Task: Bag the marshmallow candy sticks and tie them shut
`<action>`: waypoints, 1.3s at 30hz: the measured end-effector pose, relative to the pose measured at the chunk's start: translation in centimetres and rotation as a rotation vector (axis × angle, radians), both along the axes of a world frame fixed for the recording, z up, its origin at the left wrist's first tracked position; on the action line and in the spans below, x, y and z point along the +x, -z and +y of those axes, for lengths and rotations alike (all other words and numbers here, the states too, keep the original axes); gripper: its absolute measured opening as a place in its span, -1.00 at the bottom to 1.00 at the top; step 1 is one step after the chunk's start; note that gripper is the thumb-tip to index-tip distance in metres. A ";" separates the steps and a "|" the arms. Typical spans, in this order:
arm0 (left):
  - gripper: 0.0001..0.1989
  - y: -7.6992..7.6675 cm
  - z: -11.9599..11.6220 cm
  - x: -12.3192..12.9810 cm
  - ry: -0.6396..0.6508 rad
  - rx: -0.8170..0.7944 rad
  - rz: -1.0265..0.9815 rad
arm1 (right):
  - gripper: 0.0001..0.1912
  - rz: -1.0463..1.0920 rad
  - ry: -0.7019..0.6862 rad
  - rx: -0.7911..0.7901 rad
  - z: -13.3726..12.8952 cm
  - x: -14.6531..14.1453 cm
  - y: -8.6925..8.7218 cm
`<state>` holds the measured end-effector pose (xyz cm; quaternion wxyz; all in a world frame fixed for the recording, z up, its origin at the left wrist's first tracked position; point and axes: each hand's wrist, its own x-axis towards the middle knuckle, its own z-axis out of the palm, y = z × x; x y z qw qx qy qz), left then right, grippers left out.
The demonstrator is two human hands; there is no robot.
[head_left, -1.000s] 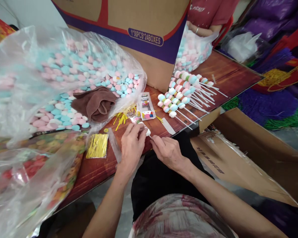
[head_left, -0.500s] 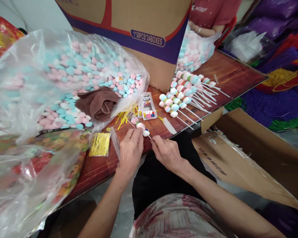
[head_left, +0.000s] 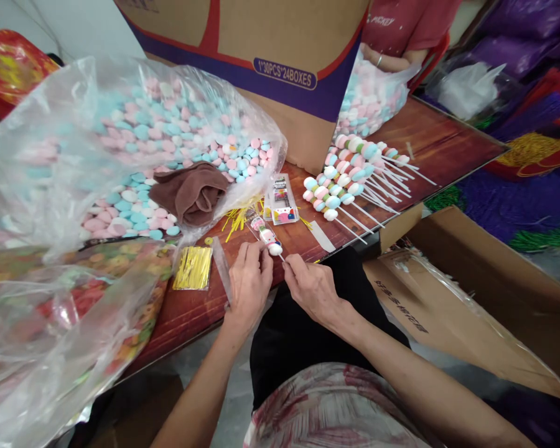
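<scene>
A marshmallow skewer (head_left: 267,236) in a clear printed wrapper lies at the table's front edge, its white stick toward me. My right hand (head_left: 310,286) pinches the end of that stick. On the skewer's left side is my left hand (head_left: 251,280), fingers curled in at the wrapper's edge; what its fingertips hold is too small to make out. Beyond lie loose gold twist ties (head_left: 236,224) and a stack of printed clear wrappers (head_left: 284,202). A packet of gold ties (head_left: 193,269) sits left of my left hand. Several finished-looking skewers (head_left: 348,177) are piled at the right.
A big clear bag of marshmallows (head_left: 140,134) fills the left, a brown cloth (head_left: 191,193) on it. Behind stands a large carton (head_left: 298,118). An open cardboard box (head_left: 410,298) is below the table at right. Across the table sits a person in a red shirt (head_left: 401,28).
My left fingers have drawn back slightly from the skewer, so more of its printed wrapper shows. My right hand still pinches the stick. The view has shifted a little.
</scene>
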<state>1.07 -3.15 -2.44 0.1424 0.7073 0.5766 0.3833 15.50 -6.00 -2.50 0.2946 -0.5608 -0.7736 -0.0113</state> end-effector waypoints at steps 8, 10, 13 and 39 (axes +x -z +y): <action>-0.91 -0.6 -0.1 0.0 0.043 -0.017 0.046 | -0.76 -0.020 0.009 0.027 0.0 -0.6 -0.2; -0.90 -0.8 -0.3 -0.1 0.116 -0.001 0.043 | -0.78 -0.009 0.007 0.029 0.2 -0.8 -0.1; -0.88 -1.2 -1.1 -0.2 0.243 0.038 0.017 | -0.81 0.039 -0.007 0.029 0.4 -0.9 0.0; -0.73 -2.8 -0.7 3.6 0.084 -0.671 -1.401 | -0.71 0.987 -0.127 -0.557 -0.8 0.1 -2.0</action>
